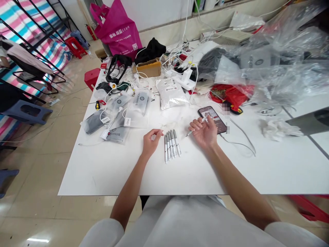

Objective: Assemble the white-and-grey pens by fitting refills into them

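Several silver-grey pens [171, 145] lie side by side on the white table in front of me. Just left of them is my left hand [151, 143], thumb and fingertips pressed together near the top of the row; anything between them is too small to make out. My right hand [205, 133] is to the right of the row, palm up, with its fingers curled round a single slim pen [190, 132] whose tip points left. A phone [212, 119] with a lit screen lies partly behind that hand.
Plastic pouches [118, 118] and cables are at the left of the table. A white packet [171, 93] lies beyond the pens. Clear plastic bags [269, 65] and a red bag [235, 97] fill the back right. Crumpled tissue [280, 129] sits at the right.
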Tool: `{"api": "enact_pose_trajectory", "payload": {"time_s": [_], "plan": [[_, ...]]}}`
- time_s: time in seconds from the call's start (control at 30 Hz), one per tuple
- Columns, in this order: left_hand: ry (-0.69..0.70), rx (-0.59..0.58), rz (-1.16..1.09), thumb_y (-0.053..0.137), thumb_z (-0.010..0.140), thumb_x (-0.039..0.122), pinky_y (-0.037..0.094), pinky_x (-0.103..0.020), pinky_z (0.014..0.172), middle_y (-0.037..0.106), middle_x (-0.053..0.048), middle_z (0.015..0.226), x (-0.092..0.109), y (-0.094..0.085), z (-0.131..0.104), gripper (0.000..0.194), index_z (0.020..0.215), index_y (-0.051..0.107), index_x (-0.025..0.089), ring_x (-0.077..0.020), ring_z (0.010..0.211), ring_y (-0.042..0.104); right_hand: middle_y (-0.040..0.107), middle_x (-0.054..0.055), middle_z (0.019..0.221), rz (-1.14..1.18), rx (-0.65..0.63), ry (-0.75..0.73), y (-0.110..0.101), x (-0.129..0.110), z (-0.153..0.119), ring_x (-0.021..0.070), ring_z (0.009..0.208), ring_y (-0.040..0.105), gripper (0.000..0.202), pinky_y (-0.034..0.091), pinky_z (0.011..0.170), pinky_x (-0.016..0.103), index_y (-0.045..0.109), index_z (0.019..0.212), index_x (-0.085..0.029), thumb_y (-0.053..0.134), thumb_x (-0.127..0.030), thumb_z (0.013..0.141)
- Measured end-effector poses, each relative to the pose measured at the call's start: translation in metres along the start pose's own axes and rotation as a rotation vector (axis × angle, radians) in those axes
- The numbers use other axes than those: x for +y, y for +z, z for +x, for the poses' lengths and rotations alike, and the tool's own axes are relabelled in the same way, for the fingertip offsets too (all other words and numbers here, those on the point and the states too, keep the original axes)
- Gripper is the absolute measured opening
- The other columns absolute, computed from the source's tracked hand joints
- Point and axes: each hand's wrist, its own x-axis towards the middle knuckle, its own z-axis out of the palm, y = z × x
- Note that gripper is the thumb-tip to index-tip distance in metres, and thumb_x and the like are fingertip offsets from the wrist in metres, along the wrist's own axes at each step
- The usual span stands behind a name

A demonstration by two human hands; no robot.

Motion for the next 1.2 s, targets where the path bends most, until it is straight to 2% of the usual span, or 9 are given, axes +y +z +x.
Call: {"api": "enact_pose_trajectory", "payload": {"time_s": [0.13,0.3,0.43,0.53,0.63,0.73,0.87,1.0,1.2], "plan": [[0.071,-0.034,0.053,0.07,0.103,0.048,0.058,-0.036,0.091,0.081,-0.005,0.091,0.003,0.001,-0.002,0.028,0.101,0.08,0.022,-0.0208,0.09,0.076,0.052,-0.001,0.076,-0.047,0.005,-0.035,0.0,0.006,0.004,0.0174,0.072,0.057,0.046,0.06,0.076,0.034,0.053,0.084,-0.028,0.064,-0.069,0.101],[0.181,-0.091,0.118,0.068,0.105,0.043,0.058,-0.036,0.091,0.082,-0.006,0.101,0.002,0.004,-0.005,0.022,0.106,0.08,0.024,-0.0208,0.094,0.075,0.059,-0.003,0.083,-0.156,0.029,-0.079,-0.004,0.016,0.005,0.0122,0.062,0.054,0.043,0.054,0.056,0.026,0.063,0.097,-0.031,0.065,-0.074,0.099],[0.256,-0.122,0.164,0.067,0.106,0.04,0.058,-0.038,0.092,0.081,-0.008,0.105,-0.001,0.007,-0.004,0.021,0.108,0.079,0.024,-0.0221,0.098,0.074,0.074,-0.002,0.096,-0.28,0.057,-0.131,-0.003,0.024,0.001,0.0119,0.071,0.069,0.04,0.057,0.062,0.026,0.063,0.086,-0.026,0.093,-0.053,0.084],[0.296,-0.137,0.187,0.066,0.107,0.039,0.058,-0.039,0.093,0.08,-0.009,0.105,-0.003,0.008,-0.003,0.02,0.109,0.079,0.024,-0.0228,0.1,0.073,0.08,0.002,0.107,-0.408,-0.036,-0.126,0.0,0.028,-0.004,0.0187,0.09,0.079,0.036,0.063,0.079,0.033,0.065,0.091,-0.026,0.094,-0.046,0.084],[0.32,-0.143,0.205,0.065,0.107,0.038,0.059,-0.039,0.094,0.079,-0.009,0.104,-0.004,0.008,-0.003,0.02,0.111,0.078,0.023,-0.0224,0.1,0.072,0.079,0.003,0.113,-0.554,-0.114,-0.131,0.003,0.03,-0.009,0.0201,0.092,0.079,0.034,0.063,0.091,0.039,0.068,0.117,-0.03,0.082,-0.051,0.095],[0.332,-0.14,0.217,0.064,0.108,0.036,0.059,-0.038,0.094,0.079,-0.009,0.105,-0.005,0.008,-0.003,0.02,0.112,0.077,0.023,-0.0217,0.1,0.073,0.076,0.004,0.11,-0.766,-0.139,-0.149,0.003,0.03,-0.013,0.0203,0.09,0.078,0.038,0.06,0.089,0.038,0.067,0.133,-0.028,0.065,-0.054,0.106],[0.344,-0.143,0.221,0.064,0.108,0.034,0.058,-0.037,0.093,0.078,-0.008,0.105,-0.005,0.008,-0.003,0.018,0.113,0.077,0.022,-0.0203,0.099,0.072,0.069,0.001,0.086,-1.088,-0.162,-0.269,-0.004,0.029,-0.015,0.0188,0.08,0.067,0.032,0.052,0.077,0.033,0.071,0.129,-0.024,0.061,-0.045,0.106],[0.344,-0.151,0.222,0.064,0.108,0.032,0.058,-0.036,0.092,0.078,-0.007,0.105,-0.004,0.008,-0.002,0.015,0.112,0.076,0.023,-0.0205,0.099,0.072,0.06,-0.001,0.075,-1.292,-0.281,-0.333,-0.009,0.028,-0.014,0.016,0.066,0.053,0.028,0.049,0.071,0.032,0.074,0.123,-0.023,0.061,-0.034,0.101],[0.314,-0.18,0.26,0.064,0.108,0.032,0.056,-0.037,0.093,0.078,-0.007,0.106,-0.004,0.008,-0.002,0.016,0.115,0.075,0.022,-0.0205,0.098,0.071,0.064,0.0,0.074,-1.458,-0.419,-0.401,-0.008,0.032,-0.014,0.0188,0.068,0.057,0.031,0.05,0.078,0.037,0.073,0.125,-0.02,0.06,-0.026,0.098]]}}
